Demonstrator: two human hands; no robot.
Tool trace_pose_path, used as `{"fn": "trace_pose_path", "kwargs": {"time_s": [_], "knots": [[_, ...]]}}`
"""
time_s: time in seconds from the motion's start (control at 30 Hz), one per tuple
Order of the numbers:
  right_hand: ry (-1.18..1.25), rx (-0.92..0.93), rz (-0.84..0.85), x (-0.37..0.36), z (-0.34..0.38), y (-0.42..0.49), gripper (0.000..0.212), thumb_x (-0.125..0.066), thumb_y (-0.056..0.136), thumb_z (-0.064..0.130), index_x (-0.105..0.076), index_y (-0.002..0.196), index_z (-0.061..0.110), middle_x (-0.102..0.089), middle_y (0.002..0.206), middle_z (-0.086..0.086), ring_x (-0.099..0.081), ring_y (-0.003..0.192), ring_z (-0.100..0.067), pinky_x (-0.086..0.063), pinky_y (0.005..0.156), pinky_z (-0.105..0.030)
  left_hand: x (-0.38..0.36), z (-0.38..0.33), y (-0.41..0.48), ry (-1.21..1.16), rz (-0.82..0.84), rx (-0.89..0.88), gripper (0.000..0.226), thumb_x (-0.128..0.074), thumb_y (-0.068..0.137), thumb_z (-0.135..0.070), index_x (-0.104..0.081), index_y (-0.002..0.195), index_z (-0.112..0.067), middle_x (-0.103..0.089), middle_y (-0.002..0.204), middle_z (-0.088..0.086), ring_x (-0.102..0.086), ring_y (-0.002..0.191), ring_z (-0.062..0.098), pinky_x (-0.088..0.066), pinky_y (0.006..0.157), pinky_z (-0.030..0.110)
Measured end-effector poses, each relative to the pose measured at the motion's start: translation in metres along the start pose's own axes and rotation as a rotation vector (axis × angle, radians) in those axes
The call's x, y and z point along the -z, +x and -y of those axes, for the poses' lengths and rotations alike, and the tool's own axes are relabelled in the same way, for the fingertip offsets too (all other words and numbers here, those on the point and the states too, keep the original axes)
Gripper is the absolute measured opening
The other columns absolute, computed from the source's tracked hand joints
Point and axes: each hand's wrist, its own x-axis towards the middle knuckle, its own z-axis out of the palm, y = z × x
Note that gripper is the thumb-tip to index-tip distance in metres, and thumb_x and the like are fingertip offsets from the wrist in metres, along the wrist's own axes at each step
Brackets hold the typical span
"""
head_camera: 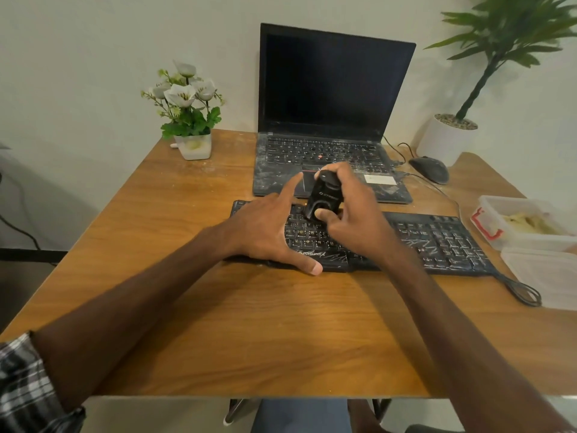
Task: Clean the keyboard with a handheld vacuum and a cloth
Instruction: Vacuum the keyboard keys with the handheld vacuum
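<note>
White lettering reading "ZEBRONICS" was seen printed on the front edge of the black keyboard (437, 242), partly smeared by dust. A light logo and a short brand word were printed on the body of the handheld vacuum (323, 195), but the word could not be made out. Key legends were too small to be read.

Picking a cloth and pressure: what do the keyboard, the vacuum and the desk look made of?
Keyboard: black matte plastic by its look, streaked with pale dust. Handheld vacuum, in the right hand: smooth black plastic, slight sheen, printed logo. Desk: wood-grain top, likely laminate or veneer; cannot tell which.
</note>
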Motion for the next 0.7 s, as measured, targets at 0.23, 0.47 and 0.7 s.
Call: {"fn": "trace_pose_path", "kwargs": {"time_s": [0.23,0.47,0.7], "knots": [[0.238,-0.088,-0.073,-0.001,-0.002,0.005,0.058,-0.079,0.082,0.006,-0.046,0.128,0.021,-0.059,0.109,0.015,-0.059,0.101,0.009,-0.055,0.081,-0.012,0.002,-0.002,-0.003,-0.017,-0.008,0.001,0.167,-0.076,0.044,-0.096,0.031,0.157,-0.035,-0.049,0.155,0.01,-0.054,0.133,0.027,-0.049,0.109,0.05],[0.036,-0.075,-0.062,0.01,-0.003,0.009,0.063,-0.08,0.082,0.007,-0.044,0.131,0.024,-0.057,0.115,0.009,-0.059,0.105,-0.007,-0.049,0.069,-0.008,0.017,0.016,-0.017,0.052,0.023,-0.012,0.159,-0.076,0.048,-0.094,0.019,0.161,-0.036,-0.029,0.168,-0.003,-0.034,0.148,0.018,-0.032,0.121,0.041],[-0.023,-0.045,0.027,0.011,0.001,0.006,0.063,-0.079,0.082,0.005,-0.042,0.128,0.028,-0.056,0.114,0.008,-0.06,0.104,-0.012,-0.058,0.077,-0.025,0.029,0.068,-0.046,-0.182,0.085,0.033,0.147,-0.092,0.054,-0.073,0.007,0.16,-0.051,-0.019,0.162,-0.019,-0.023,0.145,0.004,-0.027,0.12,0.033]]}}
